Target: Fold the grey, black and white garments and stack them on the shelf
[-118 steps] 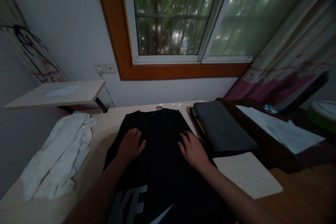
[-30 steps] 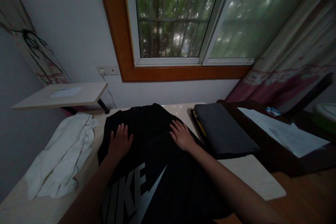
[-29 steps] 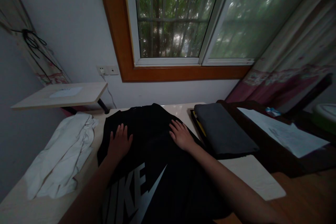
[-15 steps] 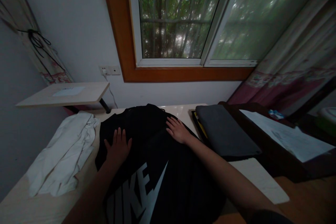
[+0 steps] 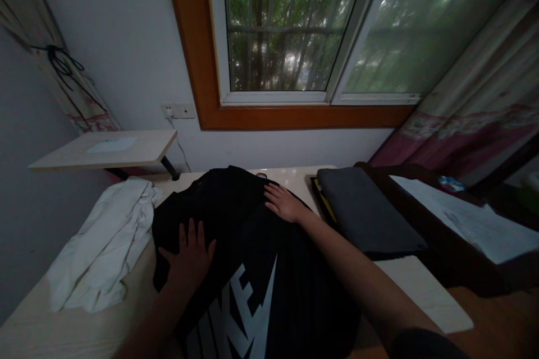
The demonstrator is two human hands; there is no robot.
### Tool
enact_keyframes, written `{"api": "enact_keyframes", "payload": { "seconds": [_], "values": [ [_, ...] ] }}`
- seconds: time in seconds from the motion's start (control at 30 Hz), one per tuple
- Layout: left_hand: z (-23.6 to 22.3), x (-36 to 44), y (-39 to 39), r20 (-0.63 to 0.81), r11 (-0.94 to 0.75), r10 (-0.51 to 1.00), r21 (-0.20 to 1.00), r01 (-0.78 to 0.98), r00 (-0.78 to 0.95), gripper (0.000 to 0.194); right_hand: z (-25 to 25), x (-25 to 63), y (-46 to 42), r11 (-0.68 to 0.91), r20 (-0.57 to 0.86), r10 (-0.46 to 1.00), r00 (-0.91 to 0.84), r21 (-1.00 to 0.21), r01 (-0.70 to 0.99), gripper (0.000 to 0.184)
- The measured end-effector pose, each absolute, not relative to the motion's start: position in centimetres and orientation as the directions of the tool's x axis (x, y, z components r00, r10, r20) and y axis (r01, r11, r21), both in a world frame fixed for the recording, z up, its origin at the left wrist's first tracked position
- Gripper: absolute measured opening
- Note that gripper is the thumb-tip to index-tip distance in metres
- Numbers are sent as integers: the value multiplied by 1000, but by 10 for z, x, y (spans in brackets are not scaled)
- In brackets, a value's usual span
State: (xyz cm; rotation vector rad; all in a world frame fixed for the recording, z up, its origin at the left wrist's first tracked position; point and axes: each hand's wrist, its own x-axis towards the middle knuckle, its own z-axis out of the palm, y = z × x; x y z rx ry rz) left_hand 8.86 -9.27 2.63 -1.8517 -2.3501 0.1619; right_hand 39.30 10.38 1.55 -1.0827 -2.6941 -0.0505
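Note:
A black T-shirt (image 5: 236,230) with large pale lettering and a swoosh lies spread over the light wooden table (image 5: 138,286), its printed part toward me. On its left side rests my left hand (image 5: 190,258), palm down with fingers spread. Farther from me, near the shirt's upper right edge, my right hand (image 5: 284,203) lies flat on the cloth, fingers stretched out. Neither hand grasps anything. To the left of the shirt sits a rumpled white garment (image 5: 105,247).
Folded dark grey cloth (image 5: 366,210) lies at the right over something black and yellow. Beyond it a white sheet (image 5: 467,219) rests on a dark brown surface. A small raised shelf (image 5: 143,148) stands at the back left. Behind the table are a wall and a window (image 5: 290,28).
My left hand has slid a little toward me with fingers spread wider. The shirt's left shoulder has shifted slightly left and its print has turned a bit. My right hand has barely moved.

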Motion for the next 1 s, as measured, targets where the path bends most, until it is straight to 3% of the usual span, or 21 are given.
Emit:
{"api": "enact_keyframes", "payload": {
  "seconds": [0.2, 0.37, 0.5, 0.6, 1.0],
  "values": [
    [49, 69, -92, -13, 99, 995, -158, 983, -102, 68, 17, 393, 84, 674, 301, 707, -640, -15, 738, 49],
    [70, 33, -72, -26, -39, 999, -66, 997, 38, 48, 35, 401, 43, 577, 265, 782, -563, 31, 816, 49],
    [66, -3, -39, 59, -218, 974, -29, 975, 220, 47, 47, 409, -3, 479, 224, 851, -474, 39, 877, 49],
    [51, -23, -12, 181, -204, 963, 19, 979, 197, 49, 46, 415, -34, 437, 234, 871, -433, 35, 899, 48],
    [17, -33, -4, 193, -141, 971, -27, 990, 143, 53, 24, 434, -41, 462, 313, 845, -433, -20, 887, 45]
  ]
}}
